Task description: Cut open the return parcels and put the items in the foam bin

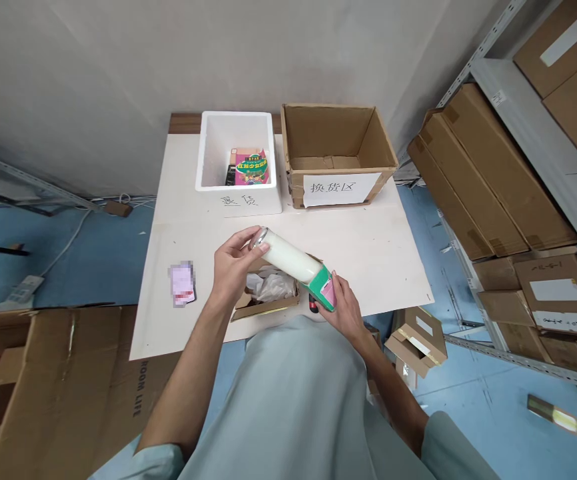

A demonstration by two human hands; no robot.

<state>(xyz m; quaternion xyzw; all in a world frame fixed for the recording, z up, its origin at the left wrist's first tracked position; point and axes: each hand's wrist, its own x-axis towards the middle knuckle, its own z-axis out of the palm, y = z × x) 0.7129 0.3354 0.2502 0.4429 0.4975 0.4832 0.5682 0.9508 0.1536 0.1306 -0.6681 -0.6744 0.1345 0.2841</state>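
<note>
A pale, whitish cylinder (291,257) with a silvery cap slants across the middle, its lower right end inside a green and pink sleeve (322,288). The fingers of my left hand (235,261) are closed round its capped upper end. My right hand (344,308) grips the green and pink sleeve at the other end. Beneath them, near the table's front edge, lies an open small cardboard box (263,308) with crumpled clear plastic (274,287) inside, partly hidden by the cylinder. A small dark and red object (313,303) shows beside the sleeve.
On the white table (168,227) stand a white foam box (238,200) holding colourful packages and an open cardboard box (338,180) with a handwritten label. A phone-like object (182,283) lies at left. Shelving with cartons (493,173) is right; a large carton (83,373) is lower left.
</note>
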